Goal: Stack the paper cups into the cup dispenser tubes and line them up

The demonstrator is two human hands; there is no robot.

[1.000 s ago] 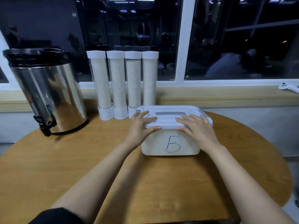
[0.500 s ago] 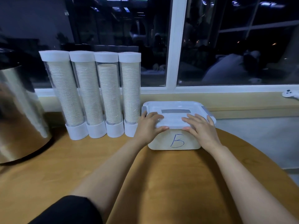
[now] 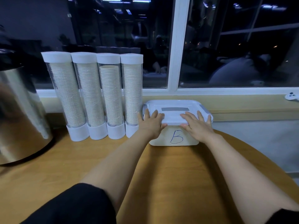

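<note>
Lid (image 3: 174, 104) being pressed by left hand (image 3: 151, 123) and right hand (image 3: 199, 125), fingers (image 3: 199, 114) flat, hands apart, box (image 3: 161, 139) now sitting farther back, just beside rightmost dispenser tube (image 3: 131, 94).

a round wooden table (image 3: 169, 172) carries a steel urn (image 3: 19, 113), four cup tubes (image 3: 93, 96) and a lidded box (image 3: 176, 137).

1. A shiny metal pot (image 3: 21, 110) stood far left of the left hand (image 3: 151, 125).
2. A white controller (image 3: 292, 96) lay far right of the right hand (image 3: 198, 126).
3. A white box marked B (image 3: 191, 139) sat under both hands.
</note>
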